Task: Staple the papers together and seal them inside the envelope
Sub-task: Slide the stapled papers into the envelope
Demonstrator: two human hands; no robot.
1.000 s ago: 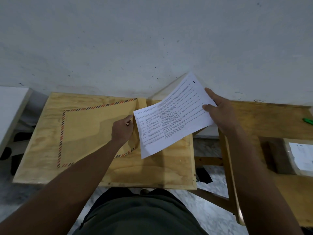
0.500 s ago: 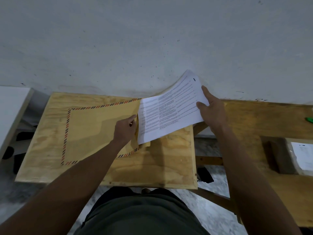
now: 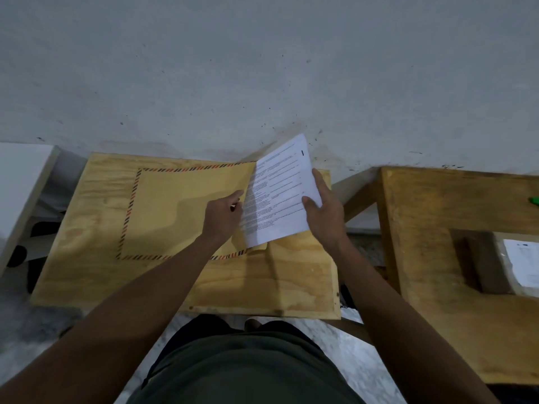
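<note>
Head view looks down on a pale plywood tabletop (image 3: 262, 284) with swirling grain and a screw head near its front edge. A large tan paper envelope (image 3: 175, 211) lies flat on it, rectangular, matte, bordered with a slanted red-and-dark stripe along its far, left and near edges. Its open mouth faces right. The left hand (image 3: 223, 218) rests at that mouth with fingers curled around the upper layer of the envelope, pinching it up off the lower layer. The right hand (image 3: 323, 212) grips the right edge of the papers (image 3: 277, 199), thumb on top and fingers underneath. These are thin white sheets printed with fine lines of text, slightly bowed, their left edge lying in the envelope opening while the far right corner sticks up against the rough grey-white wall (image 3: 262, 68), which is speckled with dark marks. A rounded tan flap (image 3: 258, 246) shows beneath the sheets' near corner. To the right stands a second, darker wooden table (image 3: 423, 228) carrying a plastic-wrapped packet (image 3: 522, 263) and a small green object (image 3: 534, 200).
</note>
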